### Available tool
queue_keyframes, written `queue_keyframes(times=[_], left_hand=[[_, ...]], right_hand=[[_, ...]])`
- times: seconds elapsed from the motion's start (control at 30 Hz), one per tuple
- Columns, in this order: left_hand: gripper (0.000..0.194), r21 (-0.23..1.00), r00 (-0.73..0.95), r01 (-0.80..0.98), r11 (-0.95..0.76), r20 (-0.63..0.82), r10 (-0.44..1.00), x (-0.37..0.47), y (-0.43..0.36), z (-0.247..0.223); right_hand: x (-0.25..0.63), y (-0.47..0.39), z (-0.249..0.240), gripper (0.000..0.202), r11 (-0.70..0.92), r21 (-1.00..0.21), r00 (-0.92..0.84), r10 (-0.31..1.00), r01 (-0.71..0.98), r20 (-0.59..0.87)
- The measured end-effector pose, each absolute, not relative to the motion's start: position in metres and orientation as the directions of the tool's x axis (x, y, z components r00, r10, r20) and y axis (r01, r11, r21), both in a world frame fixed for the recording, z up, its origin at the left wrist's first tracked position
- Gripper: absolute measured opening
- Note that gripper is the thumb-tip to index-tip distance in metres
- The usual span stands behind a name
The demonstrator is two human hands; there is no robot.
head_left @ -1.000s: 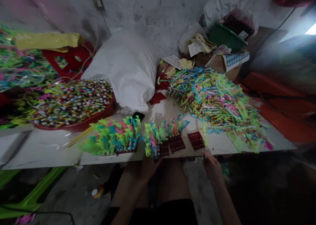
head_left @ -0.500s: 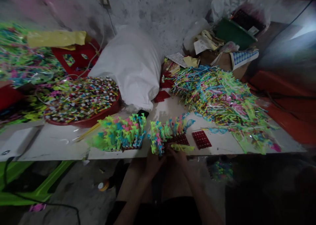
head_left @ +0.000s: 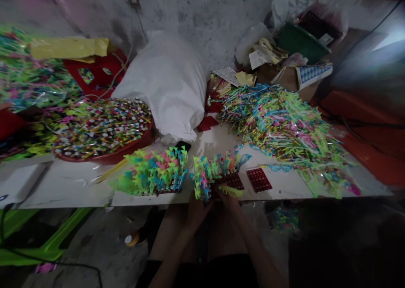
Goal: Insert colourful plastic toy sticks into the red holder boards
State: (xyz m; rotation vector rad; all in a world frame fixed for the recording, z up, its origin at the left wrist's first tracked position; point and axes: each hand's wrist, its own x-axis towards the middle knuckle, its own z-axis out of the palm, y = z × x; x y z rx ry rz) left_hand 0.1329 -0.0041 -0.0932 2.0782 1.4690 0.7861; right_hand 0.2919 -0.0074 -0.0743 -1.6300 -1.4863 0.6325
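Observation:
My left hand (head_left: 196,210) is at the table's front edge, just below a cluster of green, blue and pink plastic figures (head_left: 202,174) standing upright in rows. Its fingertips are lost in shadow. Close beside it, my right hand (head_left: 230,201) is closed on a yellow-green plastic piece (head_left: 232,191), perhaps toy glasses; dim light blurs the grip. Behind that piece, a dark red perforated board (head_left: 234,179) lies partly under the figures. Another red perforated board (head_left: 259,179) rests to the right. A denser block of similar figures (head_left: 158,168) stands to the left.
A red basin (head_left: 126,153) heaped with small beaded sticks stands at left. Behind the figures slumps a large white sack (head_left: 174,81). A big pile of colourful plastic pieces (head_left: 284,123) covers the right side. A dark phone-like object (head_left: 182,145) lies near the sack.
The yellow-green piece has turned and reaches less far to the right. My hands have shifted only slightly, and the view has moved a little.

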Motion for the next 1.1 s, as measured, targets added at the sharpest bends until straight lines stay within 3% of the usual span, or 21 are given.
queue_keyframes(times=[0.27, 0.6, 0.73, 0.93, 1.03, 1.1], left_hand=[[0.044, 0.681, 0.277, 0.657, -0.323, 0.180, 0.944, 0.132, -0.004, -0.096], [0.055, 0.701, 0.264, 0.638, -0.320, 0.192, 0.945, 0.133, -0.003, -0.097], [0.049, 0.677, 0.277, 0.646, -0.352, 0.222, 0.935, 0.132, -0.001, -0.098], [0.047, 0.650, 0.272, 0.688, -0.323, 0.183, 0.945, 0.132, -0.003, -0.103], [0.047, 0.658, 0.205, 0.693, -0.296, 0.214, 0.955, 0.131, -0.005, -0.106], [0.047, 0.651, 0.175, 0.699, -0.297, 0.248, 0.953, 0.131, -0.007, -0.111]], right_hand=[[0.285, -0.002, -0.045, 0.019, -0.002, -0.739, 0.024, 1.000, 0.673, 0.019], [0.274, 0.006, -0.016, 0.019, -0.187, -0.544, 0.088, 0.975, 0.818, -0.203], [0.273, 0.007, -0.021, 0.016, -0.192, -0.605, 0.101, 0.978, 0.772, -0.181], [0.314, -0.013, -0.040, 0.035, -0.021, -0.860, 0.067, 0.998, 0.509, 0.015], [0.368, -0.012, -0.040, 0.028, -0.146, -0.879, 0.136, 0.986, 0.454, -0.093], [0.402, 0.003, -0.034, 0.034, -0.192, -0.849, 0.223, 0.971, 0.492, -0.090]])
